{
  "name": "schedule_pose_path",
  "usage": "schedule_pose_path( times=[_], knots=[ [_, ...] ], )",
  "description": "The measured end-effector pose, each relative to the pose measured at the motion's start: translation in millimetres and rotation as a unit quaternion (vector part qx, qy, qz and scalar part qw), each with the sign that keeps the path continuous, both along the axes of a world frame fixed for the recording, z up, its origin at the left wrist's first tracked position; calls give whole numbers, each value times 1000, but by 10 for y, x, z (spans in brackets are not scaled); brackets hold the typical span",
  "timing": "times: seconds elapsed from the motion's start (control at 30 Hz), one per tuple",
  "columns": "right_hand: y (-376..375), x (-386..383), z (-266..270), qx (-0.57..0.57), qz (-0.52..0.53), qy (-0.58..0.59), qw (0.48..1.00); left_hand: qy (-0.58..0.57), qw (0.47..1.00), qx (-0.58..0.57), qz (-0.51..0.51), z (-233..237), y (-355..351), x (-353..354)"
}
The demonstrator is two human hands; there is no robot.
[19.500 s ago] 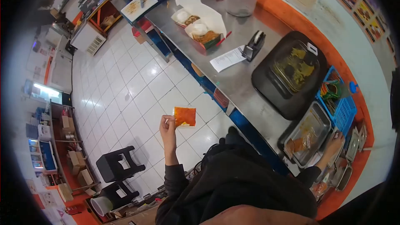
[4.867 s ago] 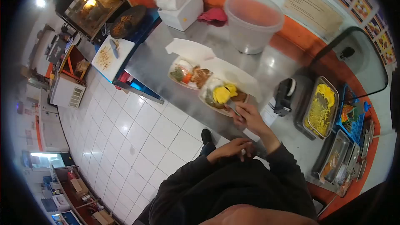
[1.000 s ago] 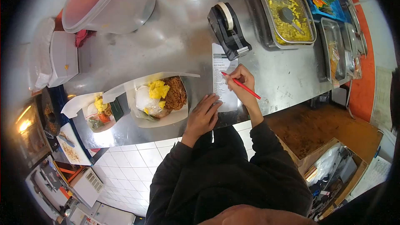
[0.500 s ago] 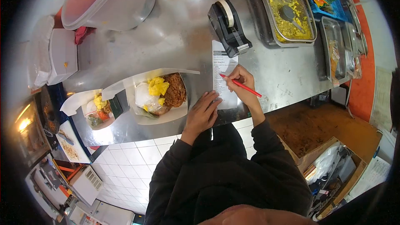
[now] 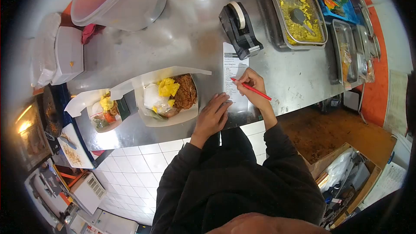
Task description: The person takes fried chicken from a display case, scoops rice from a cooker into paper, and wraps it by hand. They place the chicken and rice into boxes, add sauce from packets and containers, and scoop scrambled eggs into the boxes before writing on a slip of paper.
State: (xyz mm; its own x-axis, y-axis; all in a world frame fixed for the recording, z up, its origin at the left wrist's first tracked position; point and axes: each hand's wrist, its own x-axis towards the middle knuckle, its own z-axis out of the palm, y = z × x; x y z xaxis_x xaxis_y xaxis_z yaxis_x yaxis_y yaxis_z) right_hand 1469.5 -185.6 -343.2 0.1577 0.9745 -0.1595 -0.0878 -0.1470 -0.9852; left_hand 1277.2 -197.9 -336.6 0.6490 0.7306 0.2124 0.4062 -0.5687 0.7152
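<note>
A red pen (image 5: 255, 90) is gripped in my right hand (image 5: 252, 87), its tip over the printed receipt (image 5: 236, 73) on the steel counter. My left hand (image 5: 212, 115) lies flat with fingers stretched out, its fingertips at the receipt's left edge. Left of that hand stands an open paper food box (image 5: 171, 120) with white rice (image 5: 151, 95), yellow scrambled egg (image 5: 168, 87) and brown fried chicken (image 5: 185, 91). Farther left is a smaller open box (image 5: 104, 125) with similar food. A black tape dispenser (image 5: 239, 34) touches or covers the receipt's top end.
At the back right, a wire-mesh tray (image 5: 299, 17) holds yellow egg and a dark-handled utensil. Beside it are a metal pan (image 5: 342, 39) and a blue basket (image 5: 346, 13). A large clear tub (image 5: 125, 13) and a white box (image 5: 69, 56) stand at the back left.
The view has shifted slightly, so the counter items sit a little to the right. My right hand and the pen stay over the receipt; my left hand keeps its place.
</note>
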Motion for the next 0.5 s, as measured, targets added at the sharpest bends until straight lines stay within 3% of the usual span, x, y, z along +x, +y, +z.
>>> schedule_pose_path(
  times=[0.07,0.13,0.37,0.5],
  knots=[
    [-3,-12,25,4,11,-2,1000,-16,1000,-5,-5,-9,6,-13],
    [-41,-53,11,23,-49,21,998,-17,1000,-4,-5,-18,2,-24],
    [-93,-61,18,6,10,13,1000,-30,1000,-10,-1,-95,-28,-47],
    [-152,-149,-123,112,-200,7,973,-61,998,-7,-17,-84,12,-74]
  ],
)
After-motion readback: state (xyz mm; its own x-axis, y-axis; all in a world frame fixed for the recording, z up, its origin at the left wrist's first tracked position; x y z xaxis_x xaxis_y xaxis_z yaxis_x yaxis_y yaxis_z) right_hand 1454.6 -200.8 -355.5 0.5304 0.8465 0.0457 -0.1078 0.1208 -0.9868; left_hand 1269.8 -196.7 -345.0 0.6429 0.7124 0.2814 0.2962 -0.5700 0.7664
